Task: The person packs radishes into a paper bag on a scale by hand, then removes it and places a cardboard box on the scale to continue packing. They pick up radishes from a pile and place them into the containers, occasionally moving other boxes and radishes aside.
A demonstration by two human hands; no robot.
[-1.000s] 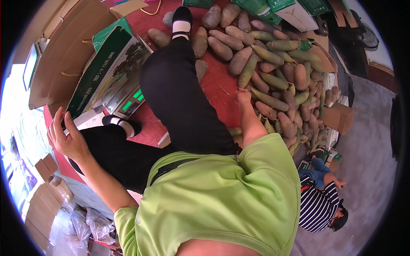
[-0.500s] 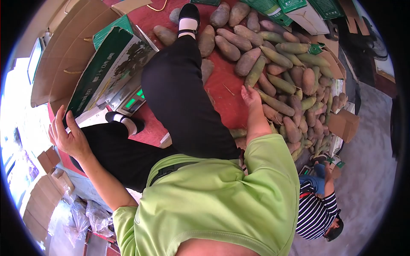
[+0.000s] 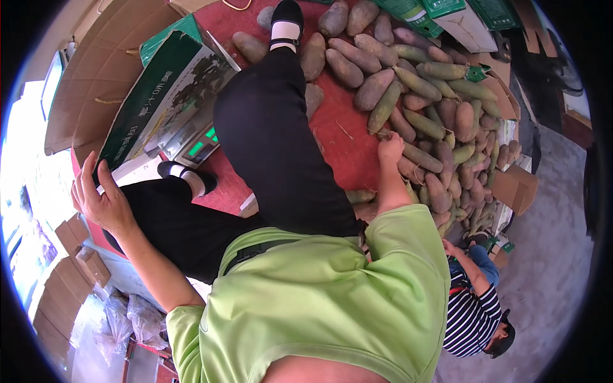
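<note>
- Over the last second my right hand [image 3: 391,148] moved from the bare red mat [image 3: 345,137] onto the near edge of the produce pile [image 3: 440,121], well to the right of the green box [image 3: 159,96].
- Half a second earlier that palm was flat and spread. Now the fingers were curled down over the end of 1 long brown piece [image 3: 418,156].
- I could not tell whether the curl was a full grip or only a touch. I read it as the start of picking that piece out.
- My left hand [image 3: 102,203] had not shifted. It was spread wide and holding nothing, just below the lower-left corner of the green box.
- The pile itself looked undisturbed. It ran from beside my outstretched leg, right of the green box, toward the far right.
- The person in the striped shirt [image 3: 472,319], far below and right of the green box, had raised 1 hand since the earlier frame.
- Writing: the green box carried white characters along its long side, too skewed for me to read.
- The scale [image 3: 199,148] under the box's lower edge showed lit green digits, but I could not read them.
- The green cartons [image 3: 447,9] to the upper right of the box had print too small to make out.
</note>
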